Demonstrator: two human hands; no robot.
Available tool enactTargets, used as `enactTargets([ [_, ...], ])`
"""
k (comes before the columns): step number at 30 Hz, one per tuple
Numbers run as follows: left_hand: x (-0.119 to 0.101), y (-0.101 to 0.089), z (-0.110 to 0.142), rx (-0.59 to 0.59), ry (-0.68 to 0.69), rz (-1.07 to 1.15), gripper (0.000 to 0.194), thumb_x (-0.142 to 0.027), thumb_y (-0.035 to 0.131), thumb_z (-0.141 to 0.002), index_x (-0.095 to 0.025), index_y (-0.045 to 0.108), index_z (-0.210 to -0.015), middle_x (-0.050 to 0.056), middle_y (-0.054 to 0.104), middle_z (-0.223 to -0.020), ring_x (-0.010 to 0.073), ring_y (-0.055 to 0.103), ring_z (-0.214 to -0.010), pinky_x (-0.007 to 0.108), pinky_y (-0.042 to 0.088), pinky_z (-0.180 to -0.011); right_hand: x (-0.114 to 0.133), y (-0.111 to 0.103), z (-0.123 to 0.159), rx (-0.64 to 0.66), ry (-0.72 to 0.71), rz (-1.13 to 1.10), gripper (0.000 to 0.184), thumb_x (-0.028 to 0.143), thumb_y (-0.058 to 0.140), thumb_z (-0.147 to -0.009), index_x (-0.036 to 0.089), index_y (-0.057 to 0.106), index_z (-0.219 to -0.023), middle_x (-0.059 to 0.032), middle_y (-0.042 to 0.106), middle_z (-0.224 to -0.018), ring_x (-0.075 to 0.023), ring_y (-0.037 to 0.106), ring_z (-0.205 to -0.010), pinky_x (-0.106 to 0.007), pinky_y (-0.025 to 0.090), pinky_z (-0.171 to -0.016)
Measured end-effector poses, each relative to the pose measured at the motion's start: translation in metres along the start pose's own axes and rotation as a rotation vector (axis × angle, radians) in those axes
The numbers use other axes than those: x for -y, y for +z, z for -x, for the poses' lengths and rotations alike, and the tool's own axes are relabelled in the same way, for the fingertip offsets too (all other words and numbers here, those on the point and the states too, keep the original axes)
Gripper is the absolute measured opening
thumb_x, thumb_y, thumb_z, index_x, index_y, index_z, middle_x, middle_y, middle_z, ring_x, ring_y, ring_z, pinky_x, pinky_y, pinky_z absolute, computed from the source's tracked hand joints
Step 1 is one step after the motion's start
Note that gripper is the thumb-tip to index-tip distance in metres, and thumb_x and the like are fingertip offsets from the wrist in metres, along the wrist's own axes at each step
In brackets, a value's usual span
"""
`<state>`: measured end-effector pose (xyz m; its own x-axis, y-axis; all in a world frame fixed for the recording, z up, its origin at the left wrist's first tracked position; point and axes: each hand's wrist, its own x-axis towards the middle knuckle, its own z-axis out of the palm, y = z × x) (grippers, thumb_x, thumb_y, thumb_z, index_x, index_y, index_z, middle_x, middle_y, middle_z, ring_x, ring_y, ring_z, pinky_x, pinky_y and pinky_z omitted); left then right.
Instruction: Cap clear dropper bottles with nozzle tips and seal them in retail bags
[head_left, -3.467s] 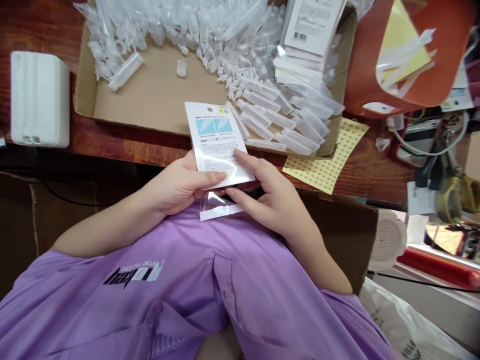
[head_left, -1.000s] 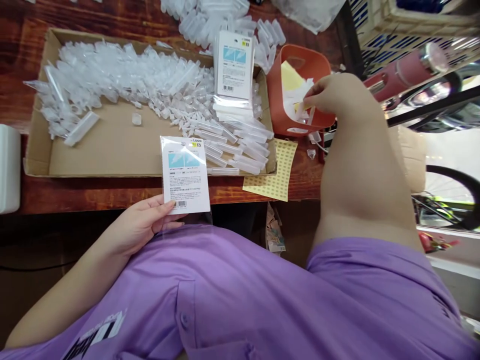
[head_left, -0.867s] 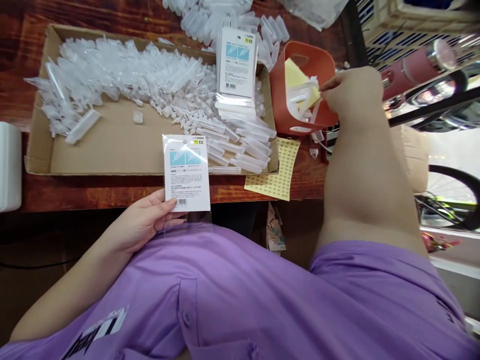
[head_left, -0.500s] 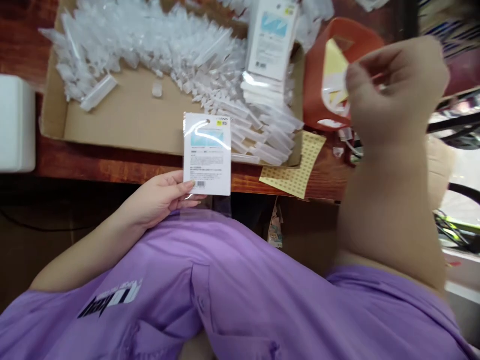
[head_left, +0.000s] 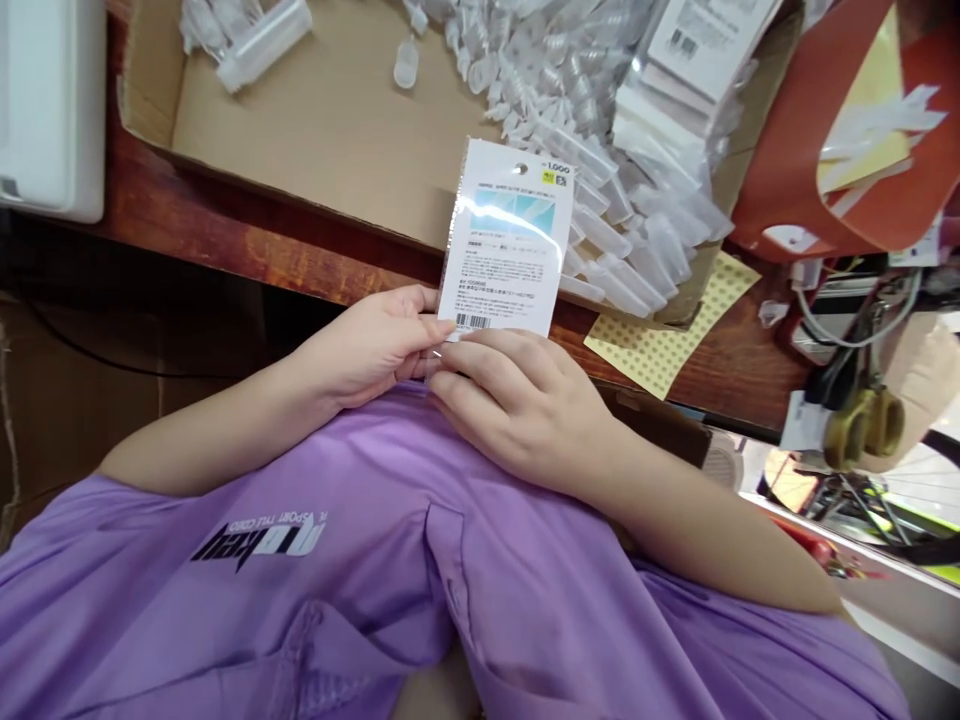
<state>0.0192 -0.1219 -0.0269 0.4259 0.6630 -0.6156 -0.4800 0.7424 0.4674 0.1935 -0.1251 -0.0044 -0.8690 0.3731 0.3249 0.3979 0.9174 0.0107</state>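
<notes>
My left hand (head_left: 390, 340) pinches the lower left corner of a printed white card in a clear plastic bag (head_left: 506, 250). The card stands tilted up at the table's front edge, with a barcode, blue pictures and a yellow mark facing me. My right hand (head_left: 525, 400) is closed at the bag's lower end, its bent fingers lying over the bottom edge beside the left fingertips. What is under those fingers is partly hidden. Behind the card is a shallow cardboard box (head_left: 300, 170) holding many clear plastic tubes and small caps.
A stack of packaged cards (head_left: 694, 60) lies at the box's right side. An orange-red bin (head_left: 795, 150) with paper strips stands to the right. A yellow sticker sheet (head_left: 675, 330) sticks out under the box. Scissors (head_left: 862, 430) hang at right; a white case (head_left: 52, 110) sits left.
My right hand has come down from beside the orange-red bin to the bottom of the bagged card. The left hand keeps its hold. The view has shifted closer to the table.
</notes>
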Motion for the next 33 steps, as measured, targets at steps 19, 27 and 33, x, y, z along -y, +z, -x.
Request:
enactTargets([
  [19,0.004,-0.023,-0.002,0.029,0.054,-0.285,0.01,-0.022,0.074,-0.081,-0.016,0.079,-0.088,0.004,0.076,-0.084,0.0143,0.07,-0.083,0.028,0.054,-0.086,-0.042,0.003,-0.023,0.25,0.456,-0.407,0.01,0.026,0.056,-0.092,0.021,0.064,-0.087,-0.0052,0.06,-0.09,-0.0187,0.061,-0.08,-0.033,0.051,-0.066],
  [27,0.0,-0.023,0.003,0.048,0.08,-0.355,0.013,-0.017,0.066,-0.085,-0.017,0.078,-0.083,0.003,0.075,-0.083,0.0155,0.07,-0.082,0.027,0.054,-0.083,-0.043,-0.002,-0.034,0.411,0.357,-0.304,0.02,0.031,0.049,-0.095,0.022,0.066,-0.089,-0.0067,0.059,-0.094,-0.0172,0.06,-0.075,-0.031,0.047,-0.061],
  [33,0.0,-0.023,0.004,0.043,0.081,-0.347,0.018,-0.015,0.061,-0.085,-0.019,0.079,-0.082,0.002,0.075,-0.081,0.0181,0.071,-0.086,0.032,0.056,-0.087,-0.043,-0.001,-0.035,0.409,0.363,-0.278,0.019,0.034,0.051,-0.095,0.022,0.065,-0.09,-0.0077,0.059,-0.091,-0.0188,0.059,-0.071,-0.03,0.042,-0.054],
])
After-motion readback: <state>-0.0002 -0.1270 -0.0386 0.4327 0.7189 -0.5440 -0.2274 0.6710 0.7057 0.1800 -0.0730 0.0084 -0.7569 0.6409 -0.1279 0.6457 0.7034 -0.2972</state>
